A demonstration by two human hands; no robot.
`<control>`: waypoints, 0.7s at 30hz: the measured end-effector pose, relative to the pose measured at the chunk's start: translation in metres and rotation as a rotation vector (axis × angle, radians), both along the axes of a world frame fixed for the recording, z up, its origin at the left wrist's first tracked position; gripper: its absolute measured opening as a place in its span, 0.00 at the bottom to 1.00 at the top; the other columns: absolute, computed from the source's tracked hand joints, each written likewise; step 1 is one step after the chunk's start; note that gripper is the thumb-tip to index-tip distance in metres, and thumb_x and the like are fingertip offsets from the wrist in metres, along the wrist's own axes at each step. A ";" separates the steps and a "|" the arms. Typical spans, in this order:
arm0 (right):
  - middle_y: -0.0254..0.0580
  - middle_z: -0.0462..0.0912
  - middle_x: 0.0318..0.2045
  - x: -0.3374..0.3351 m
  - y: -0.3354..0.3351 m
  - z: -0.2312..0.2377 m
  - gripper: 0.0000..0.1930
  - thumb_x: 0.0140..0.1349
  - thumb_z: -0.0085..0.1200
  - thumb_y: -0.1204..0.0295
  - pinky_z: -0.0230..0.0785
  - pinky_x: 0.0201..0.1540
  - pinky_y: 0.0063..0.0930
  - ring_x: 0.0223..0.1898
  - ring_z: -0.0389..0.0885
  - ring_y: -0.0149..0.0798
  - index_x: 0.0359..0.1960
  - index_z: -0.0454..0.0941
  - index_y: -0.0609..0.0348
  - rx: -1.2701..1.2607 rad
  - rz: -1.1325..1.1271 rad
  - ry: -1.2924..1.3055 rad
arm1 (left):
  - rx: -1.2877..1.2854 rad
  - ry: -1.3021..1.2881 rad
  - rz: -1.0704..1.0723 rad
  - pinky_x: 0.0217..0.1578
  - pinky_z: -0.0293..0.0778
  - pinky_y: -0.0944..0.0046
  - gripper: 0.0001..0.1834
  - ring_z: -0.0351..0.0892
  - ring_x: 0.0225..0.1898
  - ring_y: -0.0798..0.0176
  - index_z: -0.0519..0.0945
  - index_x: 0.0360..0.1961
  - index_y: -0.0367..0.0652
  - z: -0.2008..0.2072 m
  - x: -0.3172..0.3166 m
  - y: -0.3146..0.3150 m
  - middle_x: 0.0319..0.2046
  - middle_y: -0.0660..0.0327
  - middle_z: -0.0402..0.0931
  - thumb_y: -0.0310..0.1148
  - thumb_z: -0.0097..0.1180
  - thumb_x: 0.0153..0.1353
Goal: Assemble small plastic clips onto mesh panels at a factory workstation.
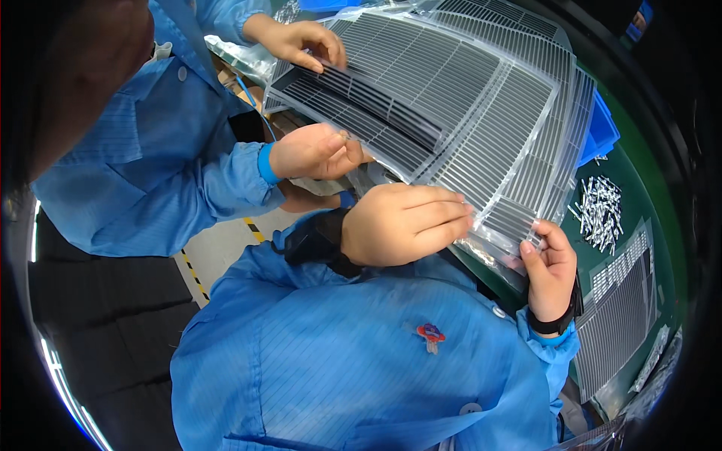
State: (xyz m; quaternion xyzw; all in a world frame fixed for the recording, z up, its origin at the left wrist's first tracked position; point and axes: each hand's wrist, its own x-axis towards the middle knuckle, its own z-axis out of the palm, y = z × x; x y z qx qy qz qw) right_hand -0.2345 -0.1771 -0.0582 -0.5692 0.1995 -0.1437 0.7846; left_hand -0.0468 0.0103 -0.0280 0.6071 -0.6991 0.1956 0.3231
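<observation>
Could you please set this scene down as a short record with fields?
Left hand: fingers extended together over the near edge of the striped sheets
Right hand: thumb and fingers pinching the near right corner of the sheets
Co-worker: one hand at the end of a raised dark strip, the other hand closer to the wearer
Right side: blue tray, pile of small pieces, separate striped sheet
Surface: green table

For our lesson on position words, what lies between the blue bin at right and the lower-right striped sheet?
In the head view, a heap of small pieces lies between the bin and sheet, on the green tabletop.
</observation>
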 end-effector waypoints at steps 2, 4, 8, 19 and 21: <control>0.45 0.80 0.45 -0.001 0.000 0.000 0.16 0.66 0.51 0.84 0.80 0.40 0.23 0.39 0.82 0.29 0.55 0.71 0.68 -0.013 0.004 0.000 | 0.091 -0.104 0.015 0.29 0.79 0.71 0.09 0.86 0.43 0.60 0.84 0.37 0.40 0.002 0.002 0.007 0.39 0.59 0.85 0.30 0.60 0.55; 0.45 0.80 0.45 0.000 0.001 0.000 0.16 0.66 0.51 0.84 0.80 0.40 0.23 0.39 0.81 0.29 0.55 0.71 0.68 -0.011 0.000 -0.003 | 0.092 -0.126 0.007 0.29 0.80 0.71 0.09 0.86 0.43 0.59 0.84 0.37 0.40 0.000 0.001 0.009 0.40 0.59 0.85 0.30 0.60 0.55; 0.45 0.80 0.45 -0.001 -0.001 -0.001 0.16 0.66 0.52 0.84 0.80 0.40 0.23 0.40 0.81 0.29 0.55 0.71 0.68 -0.029 0.010 0.001 | 0.087 -0.125 -0.018 0.29 0.80 0.70 0.09 0.86 0.45 0.59 0.84 0.37 0.40 -0.003 0.001 0.010 0.39 0.58 0.85 0.29 0.60 0.55; 0.45 0.80 0.45 0.000 -0.001 -0.001 0.16 0.66 0.51 0.84 0.80 0.41 0.24 0.41 0.81 0.29 0.55 0.71 0.68 -0.030 -0.003 -0.005 | 0.050 -0.036 0.029 0.32 0.82 0.70 0.09 0.87 0.41 0.63 0.84 0.36 0.42 -0.012 0.002 0.004 0.37 0.62 0.86 0.30 0.63 0.54; 0.44 0.80 0.45 0.000 -0.002 -0.001 0.16 0.65 0.51 0.84 0.81 0.41 0.24 0.42 0.81 0.29 0.54 0.72 0.68 -0.038 -0.006 -0.011 | 0.035 -0.034 0.030 0.31 0.81 0.70 0.08 0.87 0.40 0.63 0.84 0.36 0.42 -0.012 0.002 0.003 0.37 0.62 0.86 0.30 0.63 0.54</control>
